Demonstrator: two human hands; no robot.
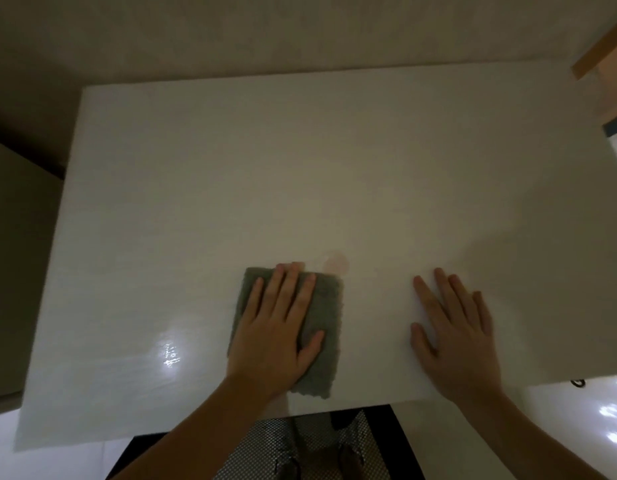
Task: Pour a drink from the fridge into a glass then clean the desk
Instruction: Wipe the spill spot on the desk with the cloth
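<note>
A white desk (300, 168) fills most of the head view. A folded grey cloth (326, 306) lies flat on it near the front edge. My left hand (279, 327) presses down on the cloth with straight, spread fingers. Just beyond the cloth's far right corner there is a faint pinkish round stain (335, 263) on the desk. To the right, my right hand (454, 330) rests flat on the bare desk, fingers straight. No glass or drink is in view.
A beige wall runs behind the desk. A brown wooden edge (598, 53) juts in at the top right. A dark cabinet side (16, 254) stands at the left. A patterned mat (265, 445) and glossy white floor lie below the front edge.
</note>
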